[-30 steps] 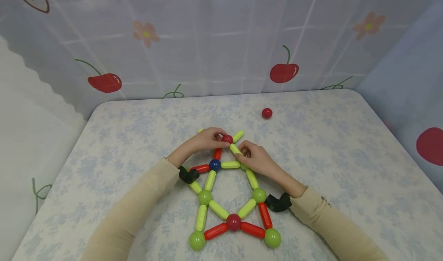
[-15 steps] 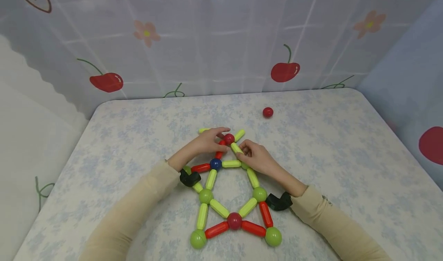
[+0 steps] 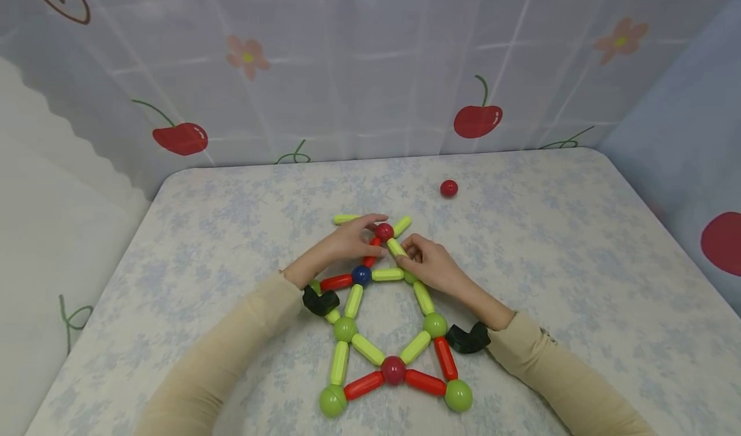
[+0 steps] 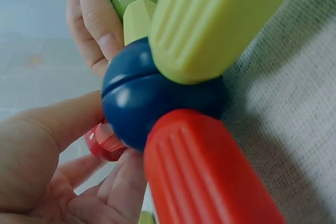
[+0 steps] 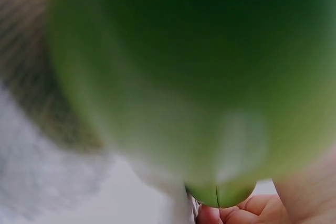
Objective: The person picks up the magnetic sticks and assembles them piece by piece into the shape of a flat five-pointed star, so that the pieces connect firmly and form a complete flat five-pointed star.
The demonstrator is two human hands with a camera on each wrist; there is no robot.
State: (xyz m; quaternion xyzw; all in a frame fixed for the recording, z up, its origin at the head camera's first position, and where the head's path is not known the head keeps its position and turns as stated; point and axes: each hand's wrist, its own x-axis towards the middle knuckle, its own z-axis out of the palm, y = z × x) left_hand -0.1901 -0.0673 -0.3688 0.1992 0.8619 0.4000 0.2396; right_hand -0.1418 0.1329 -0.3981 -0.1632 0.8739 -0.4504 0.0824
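A flat star-like frame of magnetic rods and balls lies on the table. In the head view, my left hand (image 3: 347, 238) has thumb and index finger spread around a red rod (image 3: 372, 259) and the red ball (image 3: 384, 232) at the frame's far tip. The thumb crosses over that rod. My right hand (image 3: 431, 265) pinches a yellow-green rod (image 3: 396, 247), which runs from the red ball towards a partly hidden green ball (image 3: 410, 277). Close in the left wrist view is the dark blue ball (image 4: 131, 98). A blurred green ball (image 5: 199, 87) fills most of the right wrist view.
A loose red ball (image 3: 449, 188) lies near the table's back edge. One yellow-green rod (image 3: 345, 219) lies behind my left hand; another yellow-green rod (image 3: 402, 226) sticks out from the top red ball. A printed curtain (image 3: 370, 69) hangs behind the table.
My left fingers have come off the top red ball and spread apart, the hand shifting slightly. The red rod below that ball leans more to the right. The right hand keeps its pinch.
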